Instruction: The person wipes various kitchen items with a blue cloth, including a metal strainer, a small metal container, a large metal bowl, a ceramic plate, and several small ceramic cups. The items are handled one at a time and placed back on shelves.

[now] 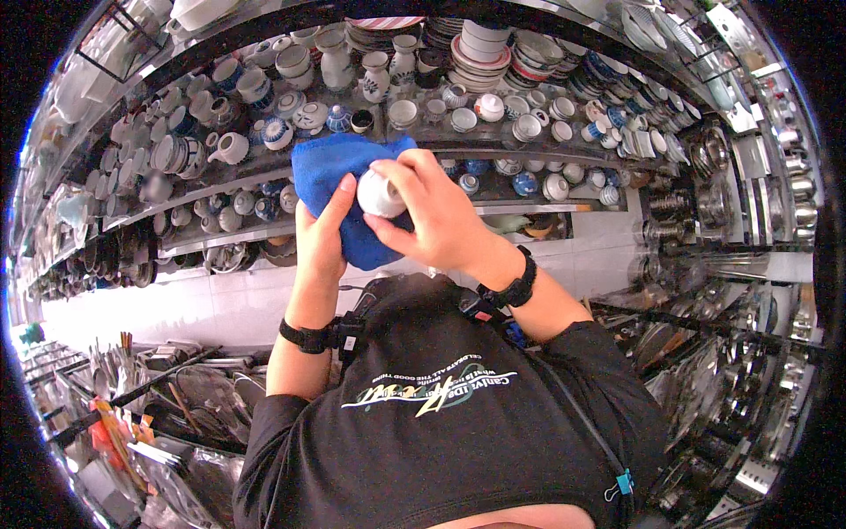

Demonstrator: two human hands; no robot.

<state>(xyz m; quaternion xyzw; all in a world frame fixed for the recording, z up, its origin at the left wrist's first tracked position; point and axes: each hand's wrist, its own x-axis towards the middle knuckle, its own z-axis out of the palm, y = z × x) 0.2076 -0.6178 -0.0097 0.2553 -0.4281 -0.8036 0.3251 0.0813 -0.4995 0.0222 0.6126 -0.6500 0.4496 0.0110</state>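
A small white ceramic piece (379, 194), rounded like a cup or little pot, is in the grasp of my right hand (439, 208), its fingers curled over the far side and the thumb below. Spread beneath it is a blue cloth (317, 165), which my left hand (325, 235) grips with the thumb on top. The cloth covers the rest of that hand's fingers. My left thumb tip lies close beside the white piece. Both hands are raised in front of a shelf of crockery, and the piece's opening is partly hidden by my right fingers.
Ahead, the upper shelf (310, 142) bears cups, a white teapot (231, 148), vases (375, 76) and stacked plates (477, 63). Small bowls (556, 187) fill a lower tier. Metalware racks (714, 370) stand at right; utensils (109, 370) hang behind at left. Pale floor tiles (225, 301) run between.
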